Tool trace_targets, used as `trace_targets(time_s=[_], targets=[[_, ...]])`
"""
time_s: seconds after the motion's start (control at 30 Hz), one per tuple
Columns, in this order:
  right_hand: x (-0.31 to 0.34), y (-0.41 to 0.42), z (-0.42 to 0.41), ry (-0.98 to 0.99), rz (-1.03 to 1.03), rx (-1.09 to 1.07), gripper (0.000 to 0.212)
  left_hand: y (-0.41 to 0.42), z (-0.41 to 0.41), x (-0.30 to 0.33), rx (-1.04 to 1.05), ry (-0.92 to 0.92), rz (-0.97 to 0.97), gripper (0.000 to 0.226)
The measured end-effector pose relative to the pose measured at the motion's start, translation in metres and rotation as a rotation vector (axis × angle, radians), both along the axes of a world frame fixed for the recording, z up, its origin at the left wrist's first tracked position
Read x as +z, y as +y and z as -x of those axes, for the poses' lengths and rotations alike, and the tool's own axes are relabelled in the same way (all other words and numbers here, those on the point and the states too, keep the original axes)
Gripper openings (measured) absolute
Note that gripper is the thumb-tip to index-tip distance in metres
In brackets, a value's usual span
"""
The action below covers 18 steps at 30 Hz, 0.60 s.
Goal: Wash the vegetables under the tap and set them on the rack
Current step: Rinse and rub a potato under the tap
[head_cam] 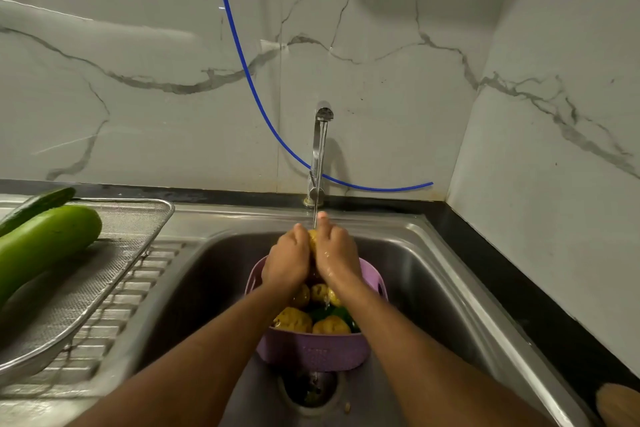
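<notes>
Gripping one knobbly yellow potato (312,240) between left hand (287,258) and right hand (334,251), fingers curled around it from both sides. Holding it under the thin stream from the chrome tap (320,149) just beyond the fingertips. Keeping both wrists above the perforated lilac plastic basket (311,350), containing more lumpy potatoes (294,319). Standing inside the smooth steel sink (415,274). Lying far left of the left hand: wire mesh rack (114,246), carrying a long glossy green gourd (41,243).
</notes>
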State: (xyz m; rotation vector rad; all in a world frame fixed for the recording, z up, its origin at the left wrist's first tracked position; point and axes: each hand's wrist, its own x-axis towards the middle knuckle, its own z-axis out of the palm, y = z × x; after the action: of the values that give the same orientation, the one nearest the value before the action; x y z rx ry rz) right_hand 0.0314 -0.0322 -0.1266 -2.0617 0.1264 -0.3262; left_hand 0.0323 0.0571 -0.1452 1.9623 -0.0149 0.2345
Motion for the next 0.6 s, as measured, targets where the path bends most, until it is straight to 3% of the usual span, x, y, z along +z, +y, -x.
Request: trace_targets(time_s=[0.17, 0.27, 0.4, 0.5, 0.6], targets=[[-0.01, 0.006, 0.006, -0.214, 0.547, 0.065, 0.051, 0.012, -0.002, 0.005, 0.022, 0.418, 0.496, 0.043], [-0.01, 0.005, 0.005, -0.339, 0.604, 0.026, 0.042, 0.006, -0.002, 0.007, 0.049, 0.342, 0.495, 0.045], [0.0, 0.007, 0.004, -0.217, 0.277, -0.102, 0.045, 0.0, 0.001, 0.006, 0.179, -0.05, 0.095, 0.052], [0.006, 0.011, -0.001, 0.082, 0.004, -0.081, 0.047, 0.006, 0.006, 0.003, 0.223, -0.209, -0.105, 0.053], [0.01, 0.011, 0.002, 0.503, -0.388, -0.019, 0.057, 0.018, 0.009, 0.001, 0.229, -0.36, -0.421, 0.04]])
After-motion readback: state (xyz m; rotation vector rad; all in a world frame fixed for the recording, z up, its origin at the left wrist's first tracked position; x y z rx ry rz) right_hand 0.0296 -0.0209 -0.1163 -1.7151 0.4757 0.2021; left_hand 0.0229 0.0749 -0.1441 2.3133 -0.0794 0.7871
